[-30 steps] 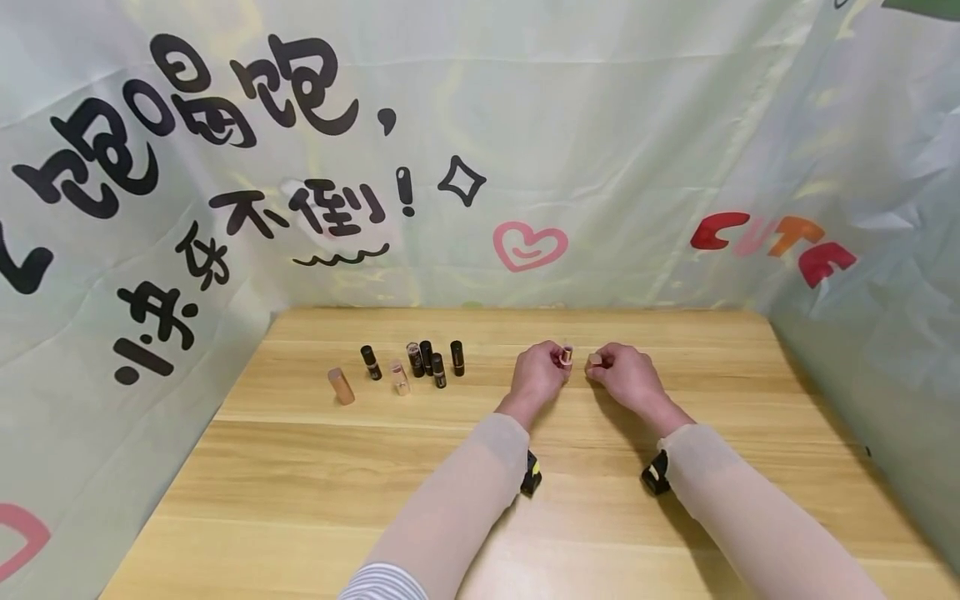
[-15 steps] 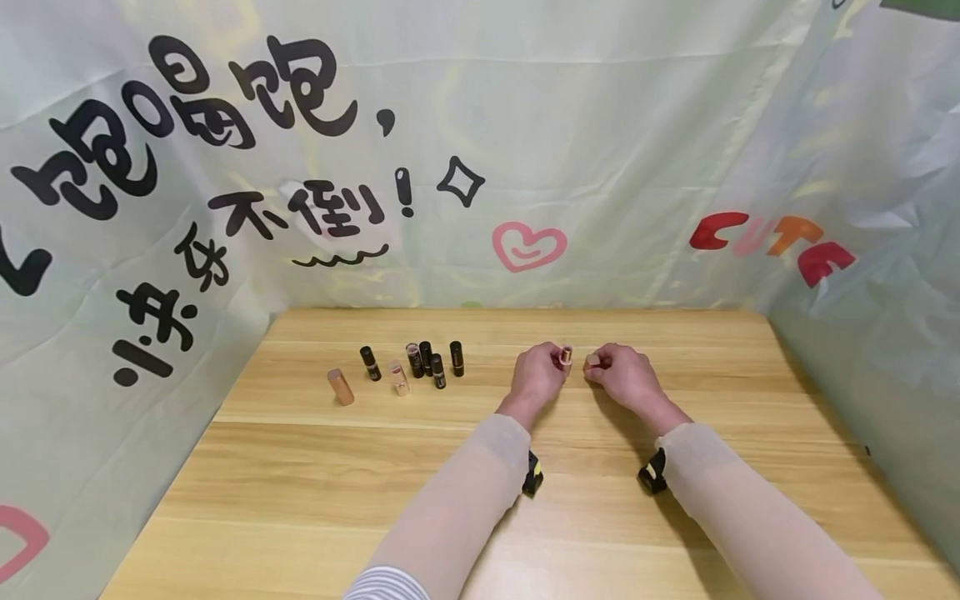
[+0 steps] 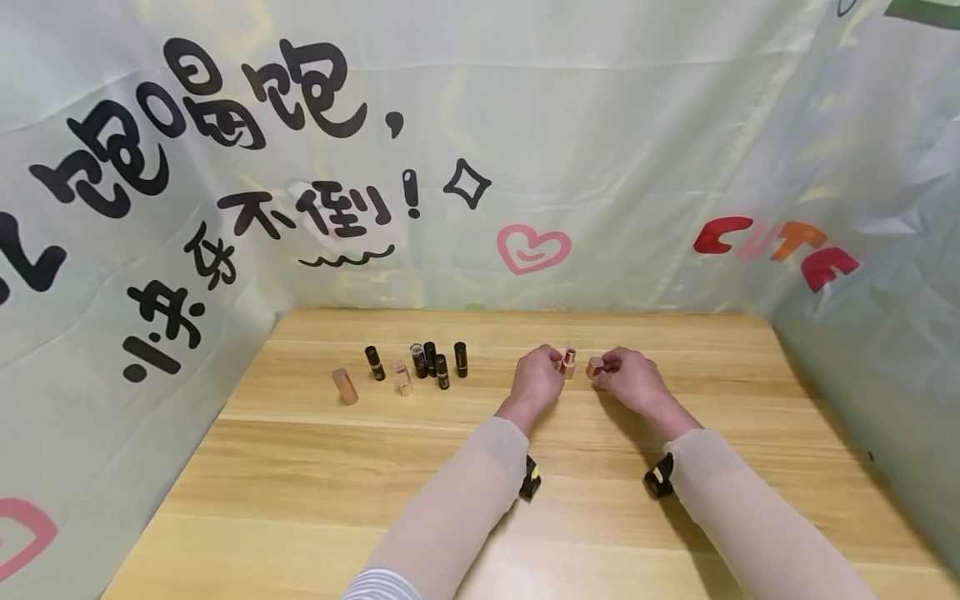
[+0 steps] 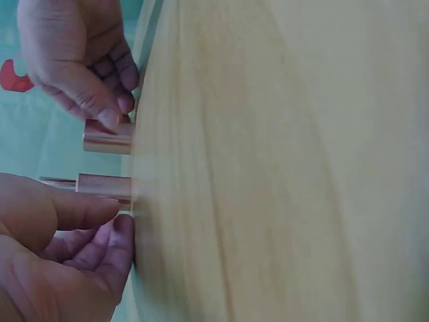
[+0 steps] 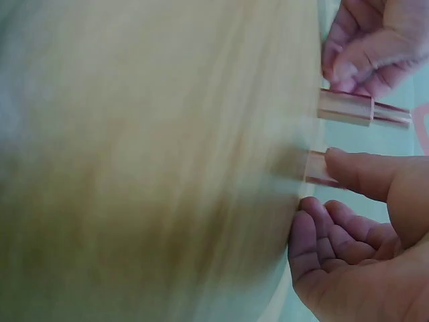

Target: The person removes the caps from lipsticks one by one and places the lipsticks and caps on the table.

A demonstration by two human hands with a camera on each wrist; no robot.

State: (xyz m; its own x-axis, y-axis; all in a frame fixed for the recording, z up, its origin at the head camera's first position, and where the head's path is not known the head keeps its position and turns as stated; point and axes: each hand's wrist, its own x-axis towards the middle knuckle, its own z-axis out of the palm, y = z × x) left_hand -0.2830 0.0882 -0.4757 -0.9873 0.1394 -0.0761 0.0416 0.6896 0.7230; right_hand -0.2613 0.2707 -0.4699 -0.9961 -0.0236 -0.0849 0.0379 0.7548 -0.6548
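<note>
An uncapped lipstick tube (image 3: 569, 363), rose-gold with a narrower inner barrel on top, stands upright on the wooden table. Beside it my left hand (image 3: 537, 377) has its thumb and fingertips right at the tube's side, not curled round it. A short rose-gold lipstick cap (image 3: 595, 367) stands a little to the right. My right hand (image 3: 632, 380) is next to it; in the right wrist view the right thumb (image 5: 362, 171) overlaps the cap (image 5: 316, 168) while the other fingers are loosely bent, apart from it. A narrow gap separates tube and cap.
Several black lipstick tubes (image 3: 430, 359) stand left of the hands. A pale pink-gold lipstick (image 3: 403, 380) and a copper-coloured one (image 3: 345, 387) are with them. A printed cloth backdrop (image 3: 600, 167) rises behind the wooden table (image 3: 300, 492).
The fingers of both hands have loosened and drawn slightly outward, showing more of the tube and the cap, which stand on the table. The view has shifted slightly.
</note>
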